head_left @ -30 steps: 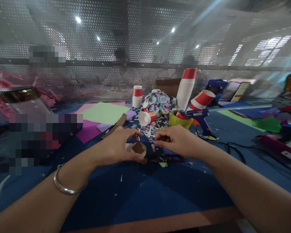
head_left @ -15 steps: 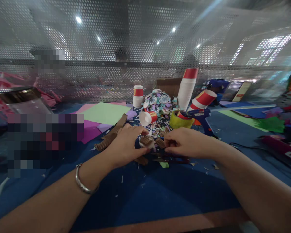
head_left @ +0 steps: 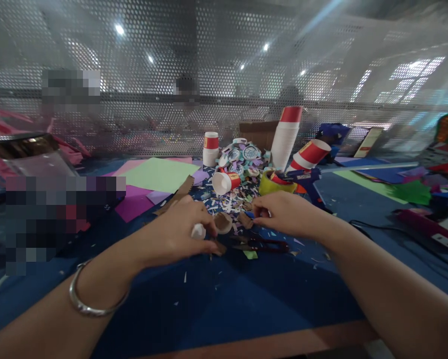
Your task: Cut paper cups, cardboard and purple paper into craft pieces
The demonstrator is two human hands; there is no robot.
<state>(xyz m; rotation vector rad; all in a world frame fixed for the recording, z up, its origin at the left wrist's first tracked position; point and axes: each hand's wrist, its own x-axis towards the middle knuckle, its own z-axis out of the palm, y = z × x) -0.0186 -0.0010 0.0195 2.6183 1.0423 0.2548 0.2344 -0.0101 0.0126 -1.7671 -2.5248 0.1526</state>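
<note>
My left hand (head_left: 182,227) hovers low over the table with thumb and fingers apart. A small white paper piece (head_left: 198,231) shows between them; I cannot tell whether it is touched. Just right of those fingertips lies a round white cup base (head_left: 224,224) with brown corrugated cardboard on it. My right hand (head_left: 278,214) has its fingers curled together, close to a small brown cardboard piece (head_left: 245,220) and a bit of blue. What those fingers hold, if anything, is hidden. Dark-handled scissors (head_left: 265,244) lie beneath my right hand.
Paper scraps surround a tipped paper cup (head_left: 226,182). Behind stand a decorated cup pile (head_left: 242,154) and a tall cup stack (head_left: 286,139). A blue glue gun (head_left: 306,180) rests by a yellow tape roll (head_left: 276,185). Coloured paper (head_left: 156,174) lies left, a power strip (head_left: 428,229) right.
My left hand has drawn back to the left from the cup base, and its fingers have spread. My right hand stays nearly in place, with more of the scissors showing below it.
</note>
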